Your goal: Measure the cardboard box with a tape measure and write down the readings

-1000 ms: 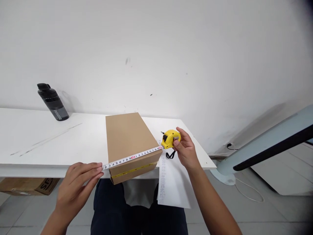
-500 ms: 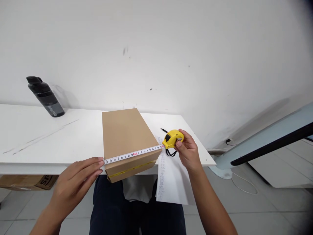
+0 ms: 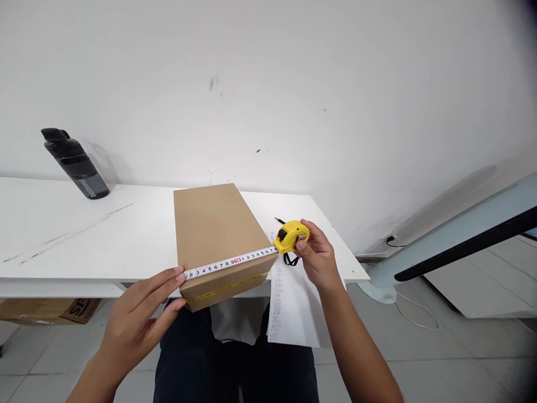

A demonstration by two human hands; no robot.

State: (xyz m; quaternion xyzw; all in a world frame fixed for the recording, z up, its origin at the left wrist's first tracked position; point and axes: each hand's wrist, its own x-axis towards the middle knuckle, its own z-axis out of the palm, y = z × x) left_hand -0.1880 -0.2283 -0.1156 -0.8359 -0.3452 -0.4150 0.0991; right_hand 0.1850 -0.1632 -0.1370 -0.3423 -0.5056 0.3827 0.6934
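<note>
A brown cardboard box (image 3: 213, 224) with yellow tape along its front side sits on the white table, its near end jutting past the edge. A white measuring blade (image 3: 226, 264) crosses the top of the box near its front edge. Fingertips of my left hand (image 3: 138, 313) press the blade's end at the box's left front corner, the thumb lower against the corner. My right hand (image 3: 319, 257) grips the yellow tape measure (image 3: 292, 235) just beyond the right edge. From its case hangs a black wrist strap (image 3: 290, 259).
Handwritten paper sheets (image 3: 297, 308) hang over the table's (image 3: 84, 240) front edge, with a pen (image 3: 279, 220) behind them. A dark bottle (image 3: 78, 165) stands at the left by the wall. Below the table lies another carton (image 3: 46, 311). A pale stand (image 3: 453, 235) rises at the right.
My left fingers and the blade's end have shifted right, onto the box's top edge. The tape case has moved slightly left, and less blade shows. The box stays in place.
</note>
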